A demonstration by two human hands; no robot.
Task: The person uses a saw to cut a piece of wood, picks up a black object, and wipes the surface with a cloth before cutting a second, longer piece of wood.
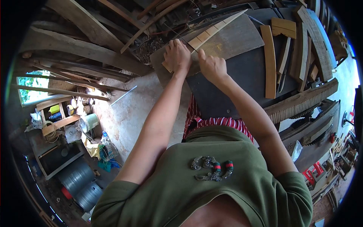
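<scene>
A pale, tapering wooden strip with dark cross lines lies slantwise on a flat grey-brown board at the top centre. My left hand is closed at the strip's lower left end, pressing near the board's edge. A thin dark rod or blade runs from the upper left down between my hands across the strip. My right hand is closed beside the strip, its thumb up near the lower end of that thin piece. What the fingers grip is hidden beneath both hands.
Right of the board, a curved wooden piece and several other wood pieces lie on the dark bench top. Long planks lean at the upper left. A bucket and metal drums stand lower left.
</scene>
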